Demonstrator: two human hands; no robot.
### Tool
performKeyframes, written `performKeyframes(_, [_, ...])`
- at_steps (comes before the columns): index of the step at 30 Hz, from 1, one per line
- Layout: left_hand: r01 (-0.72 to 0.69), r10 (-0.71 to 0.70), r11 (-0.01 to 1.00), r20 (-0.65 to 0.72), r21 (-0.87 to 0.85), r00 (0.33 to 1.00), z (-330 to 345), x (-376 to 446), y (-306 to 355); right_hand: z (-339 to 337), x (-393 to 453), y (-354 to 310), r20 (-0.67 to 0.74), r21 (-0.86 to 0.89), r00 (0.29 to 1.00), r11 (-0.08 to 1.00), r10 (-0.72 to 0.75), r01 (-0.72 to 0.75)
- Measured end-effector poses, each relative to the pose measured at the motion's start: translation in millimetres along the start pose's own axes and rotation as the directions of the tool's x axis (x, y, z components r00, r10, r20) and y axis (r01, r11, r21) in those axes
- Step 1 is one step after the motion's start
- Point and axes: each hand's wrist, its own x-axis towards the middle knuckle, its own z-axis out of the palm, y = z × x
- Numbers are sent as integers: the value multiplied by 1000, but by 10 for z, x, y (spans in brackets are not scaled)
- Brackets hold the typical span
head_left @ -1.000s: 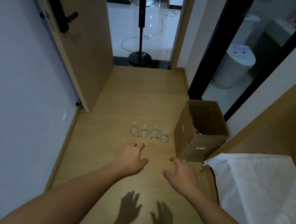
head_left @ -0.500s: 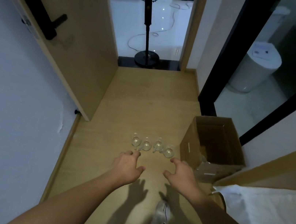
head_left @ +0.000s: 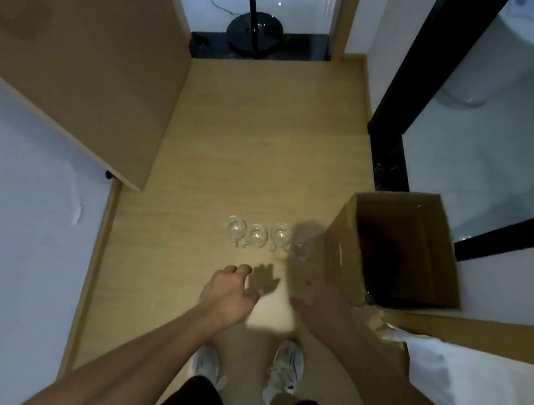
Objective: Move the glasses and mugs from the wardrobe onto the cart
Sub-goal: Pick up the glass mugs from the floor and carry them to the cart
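Both of your hands hold nothing: your left hand [head_left: 232,292] hangs with fingers loosely curled and apart, and your right hand [head_left: 320,302] is spread, palm down, fingers relaxed. From the head view, the only view given, both hover above the wooden floor [head_left: 261,139], near you and short of the row of four clear glass mugs [head_left: 268,239]. The mugs stand side by side on the floor, just left of an open cardboard box [head_left: 400,253]; the rightmost one sits in shadow close beside the box wall. Your white shoes [head_left: 286,366] are planted just behind your hands. Far off, a fan base [head_left: 254,32] stands in the doorway. No wardrobe or cart can be made out with certainty.

You seem to be in the reaching step, before any pick-up. Your next move likely calls for lowering both hands to the mugs and taking them by handle or body, gently, since glass on a hard floor can tip or clink against its neighbour.
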Motion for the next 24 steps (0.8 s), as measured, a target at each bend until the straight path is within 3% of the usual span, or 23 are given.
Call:
performKeyframes(8, [34,-29,996,53,-86,998,629,1218,-425,635,1217,393,2,69,993,991,119,-119])
performKeyframes(18, [10,-4,992,44,-127,999,2012,2928,-1140,2049,3095,1171,-38,198,973,956,228,-216])
performKeyframes(21, [12,-4,982,43,-189,999,2527,3481,-1289,2466,3702,1459,-43,329,962,913,270,-241])
performKeyframes(24, [96,-89,948,35,-303,995,3047,4010,-1368,2797,4281,1737,-24,590,928,755,371,-286])
